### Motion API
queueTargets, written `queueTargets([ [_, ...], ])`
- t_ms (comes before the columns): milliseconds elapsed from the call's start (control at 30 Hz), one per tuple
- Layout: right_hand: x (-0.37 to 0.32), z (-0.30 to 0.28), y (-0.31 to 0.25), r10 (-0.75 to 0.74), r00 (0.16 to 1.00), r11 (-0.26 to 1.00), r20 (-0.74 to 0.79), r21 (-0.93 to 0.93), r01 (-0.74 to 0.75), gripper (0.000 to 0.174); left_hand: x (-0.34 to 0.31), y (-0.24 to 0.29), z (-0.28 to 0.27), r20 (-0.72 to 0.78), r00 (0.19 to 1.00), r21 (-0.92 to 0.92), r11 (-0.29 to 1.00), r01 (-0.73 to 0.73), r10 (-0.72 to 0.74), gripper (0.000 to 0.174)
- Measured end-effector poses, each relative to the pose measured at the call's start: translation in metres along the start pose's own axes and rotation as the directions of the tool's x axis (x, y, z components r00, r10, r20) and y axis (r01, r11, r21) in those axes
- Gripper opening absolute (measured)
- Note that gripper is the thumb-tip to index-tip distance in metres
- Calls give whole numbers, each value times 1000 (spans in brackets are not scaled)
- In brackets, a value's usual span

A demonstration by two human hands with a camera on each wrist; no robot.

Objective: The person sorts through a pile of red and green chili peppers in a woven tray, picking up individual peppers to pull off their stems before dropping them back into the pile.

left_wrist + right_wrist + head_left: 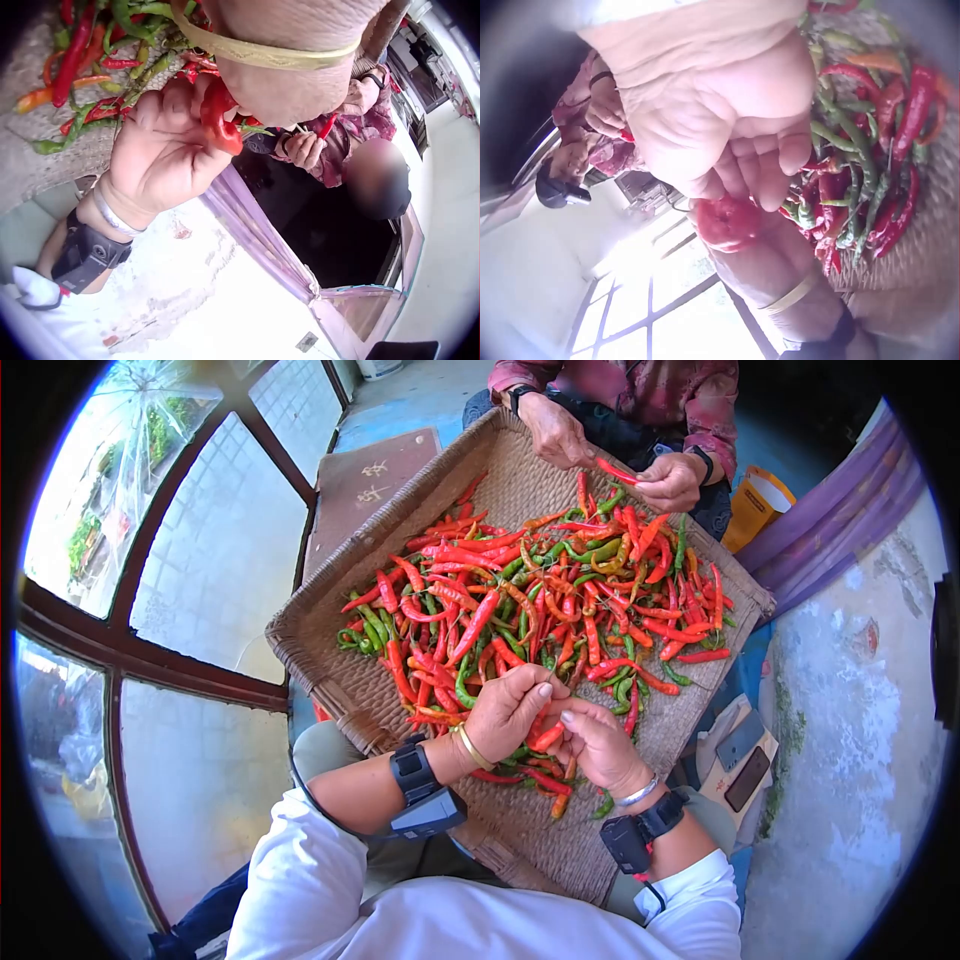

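Close over the pile of red and green chili peppers (560,600), my two hands meet at one red chili pepper (546,737). My left hand (510,710) grips it from the left, its thumb near the top. From the other side my right hand (600,745) pinches it with thumb and forefinger, the remaining fingers curled. In the left wrist view the glossy red chili pepper (219,120) shows between both hands. The right wrist view has its blunt, dimpled end (727,225) facing the camera; a thin stem (676,202) curls beside it. Part of the pepper is hidden by fingers.
A large woven tray (330,600) carries the peppers. Across it, another person's hands (670,482) hold a red chili pepper (615,470). Two phones (745,760) lie at the right by the wall. A framed window (200,540) stands left; a yellow bag (758,505) is at back right.
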State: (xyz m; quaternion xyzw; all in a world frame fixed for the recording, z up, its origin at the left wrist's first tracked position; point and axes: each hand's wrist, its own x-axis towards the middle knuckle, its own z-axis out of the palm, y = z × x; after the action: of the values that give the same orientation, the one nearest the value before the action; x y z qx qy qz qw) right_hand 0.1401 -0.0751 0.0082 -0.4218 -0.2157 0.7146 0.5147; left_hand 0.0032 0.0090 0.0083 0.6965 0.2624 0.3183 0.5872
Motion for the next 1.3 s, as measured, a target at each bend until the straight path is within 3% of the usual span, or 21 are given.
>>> queueTargets([
  [100, -2, 2, 4, -13, 996, 995, 85, 105, 4, 28, -1, 1, 0, 52, 998, -67, 997, 43, -40, 13],
  [167, 0, 1, 11, 15, 992, 994, 122, 103, -28, 24, -1, 0, 2, 163, 971, 54, 981, -187, 176, 16],
  [233, 0, 0, 12, 43, 988, 993, 150, 101, -58, 19, -1, 5, 2, 176, 976, 2, 991, -130, 128, 12],
  [300, -3, -2, 8, 118, 991, 993, 57, 7, -118, 15, 6, 11, -7, 162, 972, 304, 929, -211, 167, 10],
  [367, 0, -5, 6, 76, 997, 997, -5, -24, -76, 17, 18, 14, -24, 75, 982, 614, 768, -181, 172, 17],
  [400, 2, -11, 8, 87, 990, 994, -111, -50, -93, 18, 26, 14, -34, 83, 957, 725, 642, -250, 278, 22],
  [433, 3, -16, 10, 93, 972, 991, -218, -73, -111, 19, 31, 9, -44, 85, 964, 846, 493, -204, 253, 25],
  [467, 4, -21, 11, 71, 972, 995, -225, -51, -84, 17, 33, 7, -50, 26, 977, 914, 391, -108, 209, 28],
  [500, 4, -25, 14, 64, 969, 996, -240, -50, -78, 17, 34, 8, -55, -22, 996, 947, 322, -5, 82, 36],
  [633, 5, -43, 15, 41, 944, 999, -328, 19, -37, 15, 41, -4, -63, -150, 975, 961, 208, 183, -163, 44],
  [667, 6, -48, 13, 61, 929, 996, -364, 83, -33, 14, 42, -11, -65, -143, 979, 964, 205, 172, -147, 47],
  [733, 5, -58, 2, 42, 914, 991, -402, 132, 13, 14, 43, -11, -64, -125, 977, 962, 221, 163, -174, 48],
  [833, 6, -77, -38, -290, 847, 913, -445, 136, 384, 15, 41, -11, -60, -96, 984, 953, 271, 134, -150, 44],
  [900, 8, -78, -63, -378, 729, 814, -571, 169, 555, 21, 38, -9, -57, -22, 999, 912, 409, 30, -25, 39],
  [933, 7, -81, -68, -390, 717, 792, -577, 187, 581, 24, 36, -3, -51, -27, 999, 870, 492, 33, -20, 32],
  [967, 7, -81, -68, -393, 714, 789, -579, 186, 585, 24, 35, -2, -47, -22, 1000, 871, 491, 28, -17, 32],
  [1067, 10, -75, -51, -340, 826, 874, -450, 173, 455, 23, 26, 0, -35, 38, 998, 605, 796, 19, -53, 25],
  [1100, 9, -66, -45, -304, 855, 910, -421, 136, 391, 21, 23, -1, -31, 31, 998, 608, 793, 31, -62, 25],
  [1167, 6, -52, -31, -234, 920, 971, -315, -23, 239, 22, 19, -1, -24, 80, 980, 334, 931, 146, -182, 24],
  [1233, 3, -35, -16, -118, 962, 985, -246, -149, 82, 26, 14, -2, -18, 119, 970, 182, 965, 188, -211, 22],
  [1300, -1, -24, -5, -101, 991, 980, -91, -183, 83, 30, 9, -3, -11, 160, 963, 100, 974, 204, -218, 20],
])
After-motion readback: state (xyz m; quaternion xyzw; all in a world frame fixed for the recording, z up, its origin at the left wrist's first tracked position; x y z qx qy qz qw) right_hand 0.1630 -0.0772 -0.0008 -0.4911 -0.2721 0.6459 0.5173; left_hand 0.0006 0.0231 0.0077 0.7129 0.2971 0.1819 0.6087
